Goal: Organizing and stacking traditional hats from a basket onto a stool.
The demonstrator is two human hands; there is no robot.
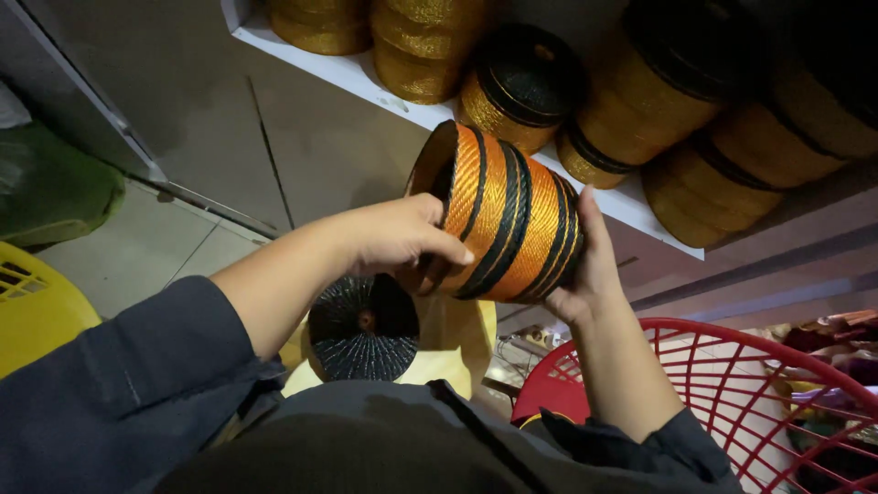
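While both hands, left hand (pixel 393 240) and right hand (pixel 585 265), clasp one orange-black spool (pixel 501 215); one red basket (pixel 732 384) below

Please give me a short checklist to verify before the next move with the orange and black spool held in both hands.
1. Left hand grips the near end of the orange and black spool: ok.
2. Right hand supports its far end: ok.
3. Spool is clear of the white shelf: ok.
4. Free space on the shelf among the gold spools: cannot tell.
5. Red basket below is free of obstruction: cannot tell.
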